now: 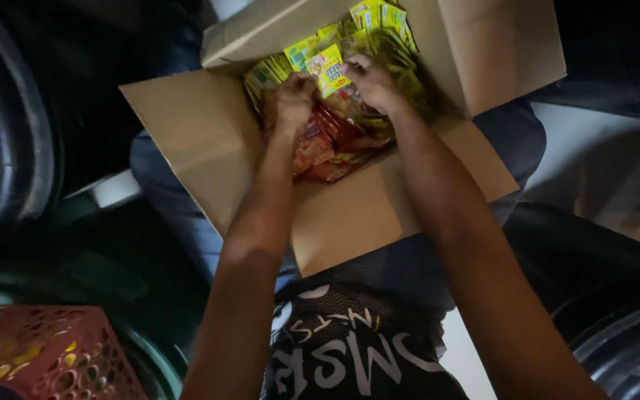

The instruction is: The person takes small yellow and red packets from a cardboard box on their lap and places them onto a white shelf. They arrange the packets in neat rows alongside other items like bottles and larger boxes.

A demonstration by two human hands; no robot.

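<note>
Cardboard box point(209, 141) rests on person's lap, flaps folded outward. Head view: both hands inside box. Left hand point(295, 100) curled, fingers closed on red packets point(320, 141) in box centre. Right hand point(372, 83) pinches yellow sachet point(326, 70) between thumb and fingers, sachet raised just above pile. More yellow sachets point(379, 30) stacked along far side of box. Red perforated crate point(46, 355) at lower left, well apart from box.
</note>
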